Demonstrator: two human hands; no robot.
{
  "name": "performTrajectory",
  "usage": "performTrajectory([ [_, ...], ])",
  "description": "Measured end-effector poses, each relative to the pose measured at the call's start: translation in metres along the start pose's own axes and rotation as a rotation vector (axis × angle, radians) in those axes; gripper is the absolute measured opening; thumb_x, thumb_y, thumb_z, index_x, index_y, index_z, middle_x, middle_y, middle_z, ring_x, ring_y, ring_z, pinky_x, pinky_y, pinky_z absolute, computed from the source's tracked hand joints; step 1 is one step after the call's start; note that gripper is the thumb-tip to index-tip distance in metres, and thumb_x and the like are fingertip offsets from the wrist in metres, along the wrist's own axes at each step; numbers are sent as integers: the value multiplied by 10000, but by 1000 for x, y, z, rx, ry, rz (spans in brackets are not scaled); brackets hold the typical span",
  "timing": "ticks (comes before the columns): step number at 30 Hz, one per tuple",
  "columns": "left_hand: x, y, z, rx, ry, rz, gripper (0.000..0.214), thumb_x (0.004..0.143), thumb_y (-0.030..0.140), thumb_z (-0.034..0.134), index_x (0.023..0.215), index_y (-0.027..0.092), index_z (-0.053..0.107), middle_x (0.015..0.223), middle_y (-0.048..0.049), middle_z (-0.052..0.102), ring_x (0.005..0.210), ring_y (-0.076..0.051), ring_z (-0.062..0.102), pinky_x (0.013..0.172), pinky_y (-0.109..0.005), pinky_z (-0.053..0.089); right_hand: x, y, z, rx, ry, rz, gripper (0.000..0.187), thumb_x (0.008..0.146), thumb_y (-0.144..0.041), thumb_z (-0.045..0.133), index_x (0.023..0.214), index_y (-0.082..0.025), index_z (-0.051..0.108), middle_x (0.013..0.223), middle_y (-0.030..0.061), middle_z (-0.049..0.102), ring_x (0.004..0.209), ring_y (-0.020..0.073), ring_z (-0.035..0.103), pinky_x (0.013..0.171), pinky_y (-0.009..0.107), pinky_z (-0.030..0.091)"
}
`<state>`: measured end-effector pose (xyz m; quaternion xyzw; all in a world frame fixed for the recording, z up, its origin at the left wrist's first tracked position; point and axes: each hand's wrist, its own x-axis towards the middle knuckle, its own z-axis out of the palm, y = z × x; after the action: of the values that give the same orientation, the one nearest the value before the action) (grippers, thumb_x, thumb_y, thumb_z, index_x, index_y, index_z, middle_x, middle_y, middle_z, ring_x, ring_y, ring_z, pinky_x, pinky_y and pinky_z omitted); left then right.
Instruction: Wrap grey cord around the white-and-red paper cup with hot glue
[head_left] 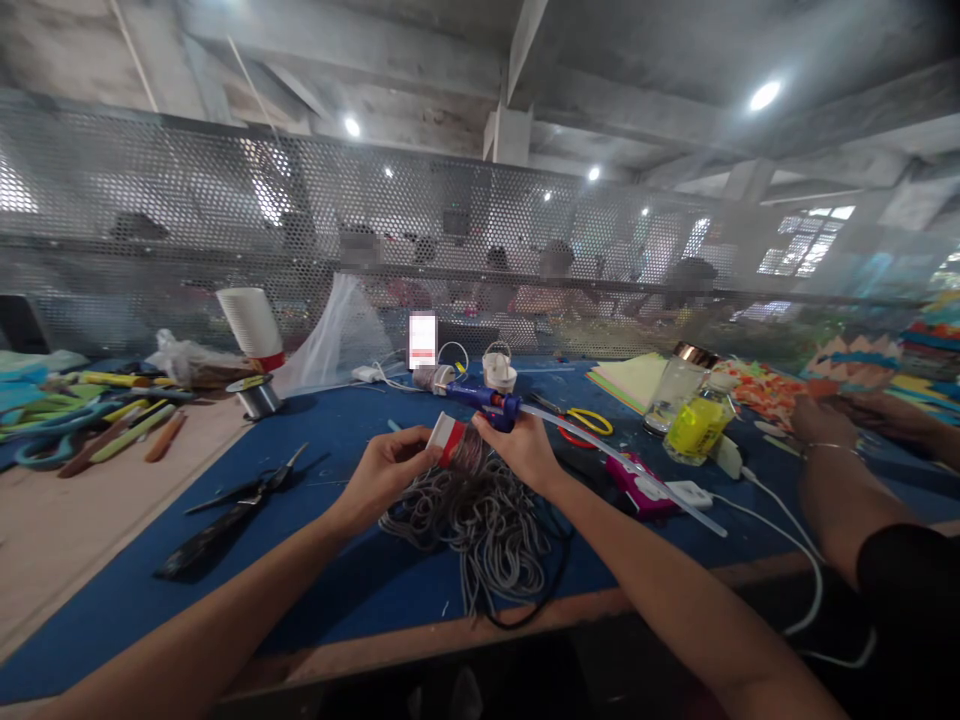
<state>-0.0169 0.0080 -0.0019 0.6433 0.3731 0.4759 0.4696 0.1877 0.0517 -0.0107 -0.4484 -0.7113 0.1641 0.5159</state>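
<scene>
So here we've got both hands up over the blue mat, pretty much mid-bench. Our left hand is pinched around the red-rimmed cup, fingertips on its rim. The cup is tipped on its side with grey cord wound round it. The rest of that cord sits in a loose heap on the mat right under the hands (a proper spaghetti pile).

Our right hand is closed on the handle of the blue glue gun, right up against the other side of the cup. A clear glue stick pokes out of the gun towards the right.

Black scissors lie on the mat well off to the left, and yellow-handled scissors are just behind the gun. Further right there's a glass jar with a yellow bottle beside it. A co-worker's hand rests near the right edge, close to some coloured paper.
</scene>
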Motion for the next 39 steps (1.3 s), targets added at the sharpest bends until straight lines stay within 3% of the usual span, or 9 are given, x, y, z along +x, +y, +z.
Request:
performTrajectory([
  [39, 1, -6, -5, 2, -55, 25, 223, 820, 321, 680, 944, 144, 734, 805, -22, 649, 716, -143, 561, 644, -226, 426, 2, -1, -2, 8, -43, 17, 254, 808, -401, 623, 858, -172, 721, 847, 58, 728, 834, 234, 663, 777, 325, 520],
])
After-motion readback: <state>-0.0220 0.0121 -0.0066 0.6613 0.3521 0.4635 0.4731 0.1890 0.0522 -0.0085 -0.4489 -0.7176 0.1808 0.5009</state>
